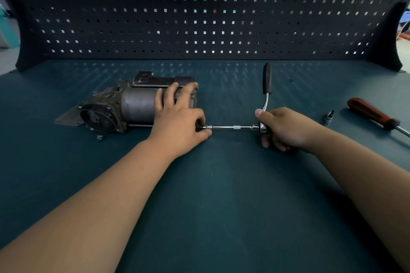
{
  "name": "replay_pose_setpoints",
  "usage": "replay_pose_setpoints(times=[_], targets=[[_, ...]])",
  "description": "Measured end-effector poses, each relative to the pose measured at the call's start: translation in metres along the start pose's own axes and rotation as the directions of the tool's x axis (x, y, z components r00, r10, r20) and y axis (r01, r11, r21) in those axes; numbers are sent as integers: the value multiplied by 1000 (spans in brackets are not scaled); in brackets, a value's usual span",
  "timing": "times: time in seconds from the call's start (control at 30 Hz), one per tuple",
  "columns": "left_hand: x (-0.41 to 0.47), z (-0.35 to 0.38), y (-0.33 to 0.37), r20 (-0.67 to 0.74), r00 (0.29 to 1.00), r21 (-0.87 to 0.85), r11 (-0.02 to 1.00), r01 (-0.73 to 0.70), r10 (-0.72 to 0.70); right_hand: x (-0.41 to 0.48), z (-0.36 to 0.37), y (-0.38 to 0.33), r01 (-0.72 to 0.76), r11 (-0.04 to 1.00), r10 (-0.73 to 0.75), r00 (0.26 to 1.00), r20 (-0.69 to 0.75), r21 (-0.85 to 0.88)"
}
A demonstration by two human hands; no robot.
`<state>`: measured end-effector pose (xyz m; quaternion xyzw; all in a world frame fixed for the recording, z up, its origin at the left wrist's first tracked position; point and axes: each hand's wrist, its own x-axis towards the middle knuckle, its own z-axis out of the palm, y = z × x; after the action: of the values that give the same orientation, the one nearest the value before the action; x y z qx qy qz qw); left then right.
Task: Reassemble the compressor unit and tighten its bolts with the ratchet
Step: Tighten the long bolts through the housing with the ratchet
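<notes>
**Teal bench, pegboard back: compressor unit with ratchet applied**

Teal bench top [221, 206], with a dark perforated pegboard [199, 11] behind.

- Compressor unit [133, 104]: lies on its side, left of centre. Judged heavy and rigid, of grimy metal. The smooth barrel may roll, so it is best steadied from above across the barrel.
- Ratchet [267, 82]: steel, stiff, with a black grip pointing toward the pegboard. An extension bar [233, 127] runs level from its head to the unit's right end. The slim bar probably wanders unless guided at the tip.
- Left hand [177, 117]: fingers are draped over the barrel, while thumb and forefinger pinch the bar's tip at the unit.
- Right hand [281, 128]: curled closed around the ratchet head.
- Also present: a loose socket [328, 117] and a red-handled screwdriver [372, 115] at right, and a small loose fastener [99, 137] just in front of the unit.
</notes>
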<state>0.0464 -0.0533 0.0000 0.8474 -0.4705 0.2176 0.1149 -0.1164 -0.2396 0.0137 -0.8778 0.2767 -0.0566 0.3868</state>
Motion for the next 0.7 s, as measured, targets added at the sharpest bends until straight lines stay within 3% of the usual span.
replay_pose_setpoints(times=[0.2,0.43,0.57,0.63,0.7], targets=[[0,0,1,10,1000,-4,1000,1,-1,0,5,-6,-32,995,27,998,-50,-97],[1,0,1,13,1000,-3,1000,4,-4,-6,-2,4,169,985,-170,985,12,39],[1,1,2,15,1000,4,1000,12,-12,-11,0,7,378,887,-376,925,59,-265],[1,0,2,13,1000,5,1000,7,-7,-12,4,7,419,855,-421,905,61,-306],[0,0,1,10,1000,8,1000,3,-3,-11,7,6,368,888,-375,926,28,-276]])
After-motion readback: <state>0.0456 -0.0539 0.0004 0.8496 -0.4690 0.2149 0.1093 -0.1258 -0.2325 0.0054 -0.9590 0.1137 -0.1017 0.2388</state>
